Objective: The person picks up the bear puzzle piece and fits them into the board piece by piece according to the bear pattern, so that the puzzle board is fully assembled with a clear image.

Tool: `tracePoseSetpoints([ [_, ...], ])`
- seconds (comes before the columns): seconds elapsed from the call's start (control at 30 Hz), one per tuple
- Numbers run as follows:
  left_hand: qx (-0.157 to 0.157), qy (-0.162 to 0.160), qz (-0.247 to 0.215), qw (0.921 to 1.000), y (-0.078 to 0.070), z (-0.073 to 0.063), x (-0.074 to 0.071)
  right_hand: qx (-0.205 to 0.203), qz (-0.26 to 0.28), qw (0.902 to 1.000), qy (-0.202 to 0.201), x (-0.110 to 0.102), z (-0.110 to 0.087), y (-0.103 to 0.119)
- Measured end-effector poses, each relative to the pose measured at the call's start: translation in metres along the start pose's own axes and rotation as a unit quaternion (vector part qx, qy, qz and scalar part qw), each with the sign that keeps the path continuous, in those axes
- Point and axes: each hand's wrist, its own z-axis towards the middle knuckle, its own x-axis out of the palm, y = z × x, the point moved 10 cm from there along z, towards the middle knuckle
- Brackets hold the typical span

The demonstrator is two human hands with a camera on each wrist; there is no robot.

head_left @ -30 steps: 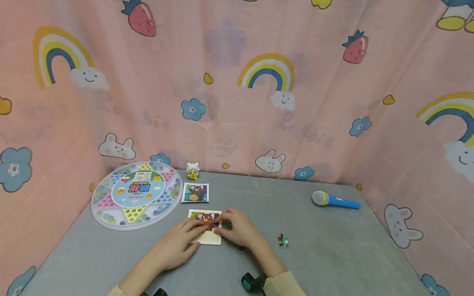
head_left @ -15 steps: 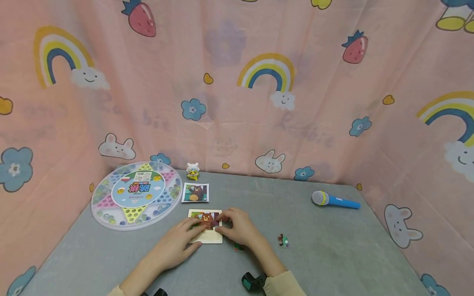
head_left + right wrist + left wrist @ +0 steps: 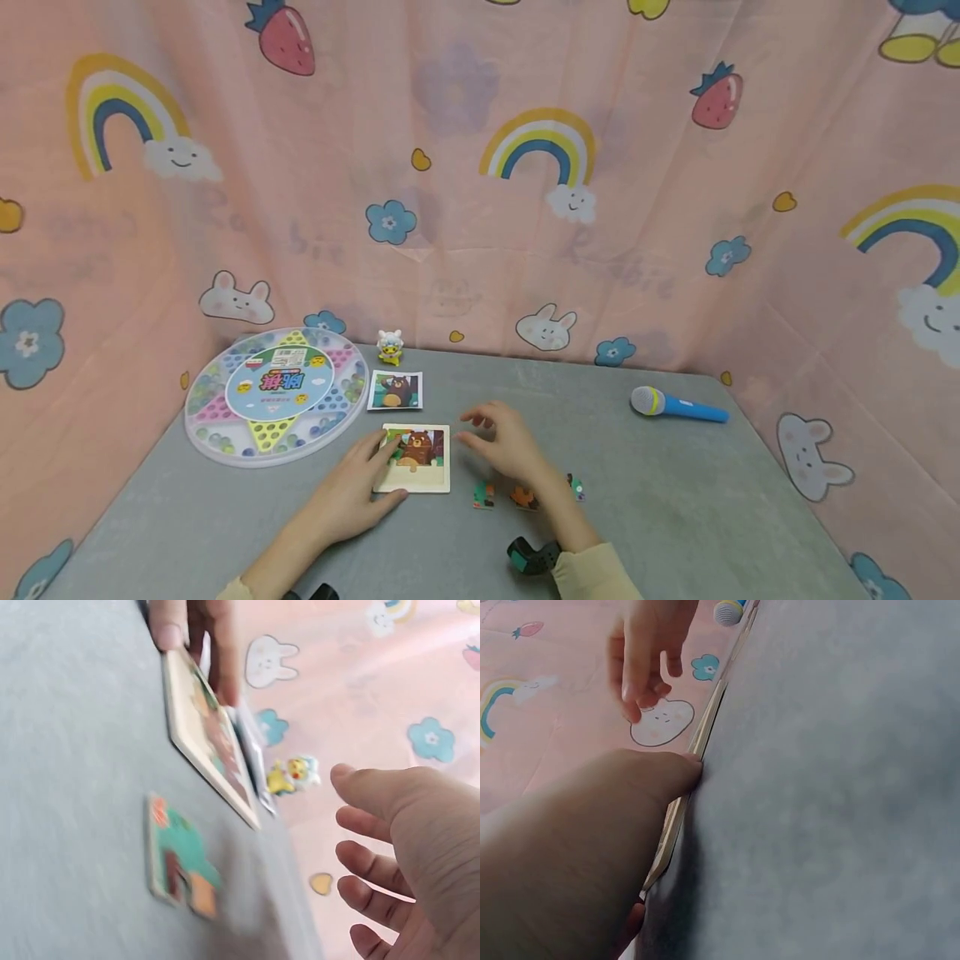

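My left hand [image 3: 352, 487] holds the left side of a small wooden puzzle board [image 3: 431, 479], thumb at its near edge and fingers over its far left part. A bear picture fills the board's upper part; a pale strip of bare wood shows along the near side. My right hand [image 3: 510, 446] is raised just right of the board, fingers loosely bent with nothing between them, also in the right wrist view. Near the right forearm lie a green puzzle piece [image 3: 483, 495], an orange one [image 3: 522, 498] and another green one [image 3: 576, 487], partly hidden by the arm.
Behind the board lies a bear picture card [image 3: 395, 391], with a small toy figure [image 3: 390, 347] beyond it. A round marble game board [image 3: 276, 396] is at the left. At the right rests a blue toy microphone [image 3: 678, 406]. A pink curtain [image 3: 465, 275] hangs behind.
My right hand has let go of the board's right side and moved away to the right, uncovering the orange piece. The left hand has stayed at the board.
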Motion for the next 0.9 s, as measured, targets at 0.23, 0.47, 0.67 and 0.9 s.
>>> tracePoseSetpoints([
  [0.23,-0.004,0.004,-0.006,1.0000,0.003,0.000,-0.003,-0.010,0.013,0.9997,-0.017,-0.029,-0.012,-0.005],
  [0.47,-0.009,0.016,-0.005,0.9998,0.008,0.000,-0.002,-0.017,-0.008,0.9996,-0.019,-0.042,-0.033,-0.012],
  [0.67,-0.014,0.026,-0.011,0.9995,0.011,-0.001,-0.001,-0.023,-0.013,0.9992,-0.029,-0.046,-0.053,-0.017],
  [0.9,-0.007,0.025,-0.005,0.9997,0.011,0.000,-0.001,-0.018,-0.025,0.9989,-0.036,-0.042,-0.074,-0.025],
])
